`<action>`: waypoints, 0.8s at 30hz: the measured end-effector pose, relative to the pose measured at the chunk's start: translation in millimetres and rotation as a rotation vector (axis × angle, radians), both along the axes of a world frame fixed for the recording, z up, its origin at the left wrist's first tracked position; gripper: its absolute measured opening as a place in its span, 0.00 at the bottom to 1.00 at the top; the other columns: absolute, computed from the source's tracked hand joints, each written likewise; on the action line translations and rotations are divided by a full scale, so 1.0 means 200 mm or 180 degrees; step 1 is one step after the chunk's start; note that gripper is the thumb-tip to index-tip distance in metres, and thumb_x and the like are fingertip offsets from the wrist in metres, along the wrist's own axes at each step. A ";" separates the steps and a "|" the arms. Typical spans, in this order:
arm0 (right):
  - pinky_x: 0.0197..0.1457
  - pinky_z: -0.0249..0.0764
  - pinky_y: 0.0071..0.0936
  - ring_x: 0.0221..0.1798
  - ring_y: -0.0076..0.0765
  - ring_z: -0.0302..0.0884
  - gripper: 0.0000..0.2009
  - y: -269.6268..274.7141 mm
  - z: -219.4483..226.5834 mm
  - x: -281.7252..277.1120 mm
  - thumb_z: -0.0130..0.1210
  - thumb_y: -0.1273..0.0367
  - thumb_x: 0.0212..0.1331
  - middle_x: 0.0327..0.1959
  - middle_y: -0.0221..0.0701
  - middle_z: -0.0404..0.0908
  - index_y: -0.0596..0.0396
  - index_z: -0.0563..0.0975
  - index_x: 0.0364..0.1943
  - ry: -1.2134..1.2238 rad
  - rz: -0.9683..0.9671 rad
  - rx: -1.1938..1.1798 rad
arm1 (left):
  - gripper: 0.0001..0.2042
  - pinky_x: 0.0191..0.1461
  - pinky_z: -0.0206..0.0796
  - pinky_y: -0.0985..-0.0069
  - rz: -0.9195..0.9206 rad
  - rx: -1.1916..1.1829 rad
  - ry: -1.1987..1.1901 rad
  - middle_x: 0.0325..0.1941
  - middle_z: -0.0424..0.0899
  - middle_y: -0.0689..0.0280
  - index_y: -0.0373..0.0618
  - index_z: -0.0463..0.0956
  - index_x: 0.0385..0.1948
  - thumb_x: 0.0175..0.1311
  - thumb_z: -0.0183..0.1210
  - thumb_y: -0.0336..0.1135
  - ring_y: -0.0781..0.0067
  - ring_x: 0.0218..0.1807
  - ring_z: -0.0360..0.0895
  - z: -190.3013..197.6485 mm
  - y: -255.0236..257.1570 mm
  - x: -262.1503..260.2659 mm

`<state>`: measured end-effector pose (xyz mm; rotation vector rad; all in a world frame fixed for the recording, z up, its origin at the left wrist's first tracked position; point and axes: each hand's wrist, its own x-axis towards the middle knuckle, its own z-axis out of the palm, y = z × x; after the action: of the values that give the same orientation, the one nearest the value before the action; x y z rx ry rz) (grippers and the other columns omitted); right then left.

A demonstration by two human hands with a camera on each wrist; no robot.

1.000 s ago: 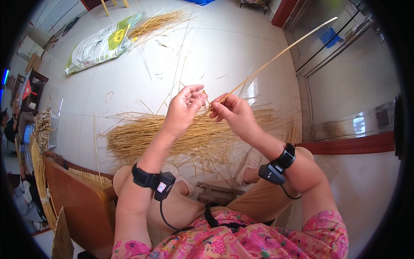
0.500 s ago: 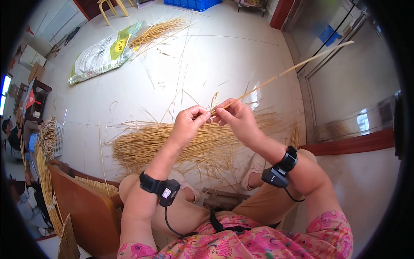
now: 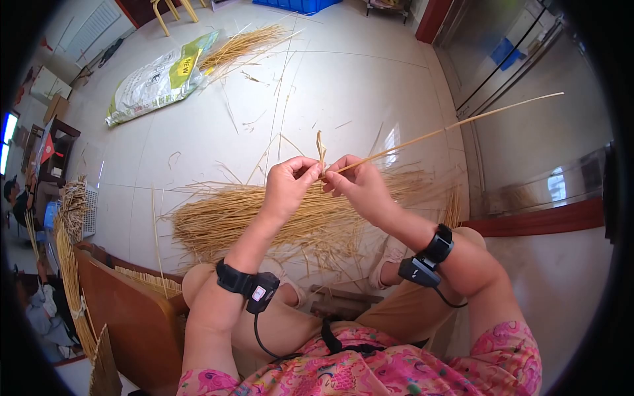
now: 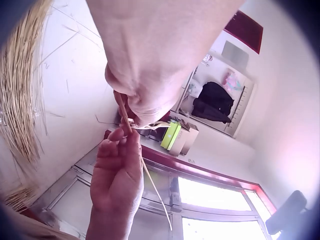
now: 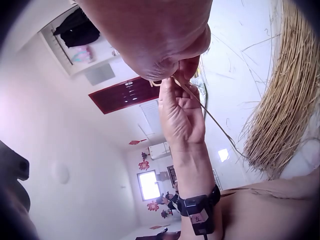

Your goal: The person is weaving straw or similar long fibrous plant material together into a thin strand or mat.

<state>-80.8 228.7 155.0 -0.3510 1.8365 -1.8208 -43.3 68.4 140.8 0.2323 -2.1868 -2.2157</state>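
A long straw stalk [image 3: 422,137] runs from my fingertips up to the right. My right hand [image 3: 363,188] pinches it near its lower end, thumb on the near side. Close beside it, my left hand [image 3: 287,188] pinches the end of the straw between thumb and fingers. A pale, dry leaf strip [image 3: 320,146] sticks up from between the two hands. In the left wrist view the stalk's thin far part [image 4: 156,192] slants down past the right hand [image 4: 117,175]. The right wrist view shows the left hand [image 5: 185,117] from its palm side, its fingertips partly hidden.
A wide heap of straw [image 3: 264,214] lies on the tiled floor below the hands. Further off is a white and green sack [image 3: 155,82] with straw poking out. A wooden chair [image 3: 125,297] stands at left, a glass door [image 3: 535,145] at right.
My left hand, loosely curled beside the straw at first, has closed on its end next to the right hand. The stalk's far tip has swung down and right. The leaf strip stands more upright.
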 end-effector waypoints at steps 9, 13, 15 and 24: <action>0.33 0.74 0.17 0.33 0.23 0.79 0.04 0.00 -0.01 -0.01 0.50 0.73 0.62 0.28 0.31 0.78 0.61 0.70 0.34 0.0003 -0.0254 -0.0142 | 0.07 0.35 0.64 0.85 0.0035 -0.0664 -0.0093 0.27 0.79 0.69 0.37 0.77 0.30 0.62 0.55 0.31 0.85 0.29 0.70 -0.03 -0.01 0.01; 0.34 0.74 0.18 0.33 0.22 0.78 0.05 -0.01 -0.01 0.00 0.49 0.73 0.62 0.28 0.32 0.78 0.61 0.69 0.33 0.0069 -0.0263 -0.0203 | 0.08 0.34 0.64 0.85 0.0586 -0.0455 -0.0294 0.25 0.79 0.68 0.36 0.76 0.30 0.64 0.53 0.31 0.84 0.28 0.71 -0.05 0.00 -0.01; 0.34 0.74 0.18 0.32 0.22 0.77 0.05 -0.01 -0.02 0.00 0.49 0.73 0.63 0.29 0.32 0.78 0.61 0.69 0.33 0.0119 -0.0222 -0.0173 | 0.08 0.33 0.64 0.85 0.0795 -0.0458 -0.0345 0.26 0.79 0.66 0.36 0.75 0.30 0.65 0.51 0.32 0.83 0.27 0.71 -0.05 -0.02 -0.01; 0.33 0.74 0.19 0.33 0.23 0.78 0.04 0.03 0.01 -0.03 0.48 0.72 0.63 0.30 0.32 0.78 0.60 0.69 0.33 0.0167 -0.0384 -0.0182 | 0.07 0.28 0.59 0.84 0.0982 -0.1077 -0.0562 0.20 0.78 0.67 0.38 0.73 0.29 0.64 0.51 0.31 0.85 0.24 0.68 -0.01 -0.25 -0.03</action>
<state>-86.1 234.2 157.9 -0.3176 1.8804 -1.9659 -50.1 17.6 139.2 0.7210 -2.3716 -1.6952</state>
